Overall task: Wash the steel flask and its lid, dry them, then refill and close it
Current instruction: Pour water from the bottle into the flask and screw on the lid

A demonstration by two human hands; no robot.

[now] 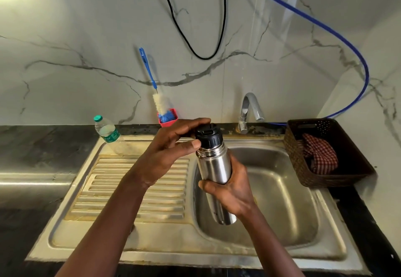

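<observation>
In the head view, the cylindrical brushed-steel flask hung over the stainless sink basin. Its long axis ran from the base at 5 o'clock to the ribbed black plastic lid at 11 o'clock. The right hand was wrapped round the body. The left hand, at the lid's 9 o'clock, gripped it, so any twisting likely fell to it.

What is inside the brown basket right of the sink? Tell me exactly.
A crumpled red-and-white checked cloth lies inside the brown basket. Nothing else shows in it. Anything beneath the cloth is covered, and the basket's near wall hides the front of its floor.
</observation>
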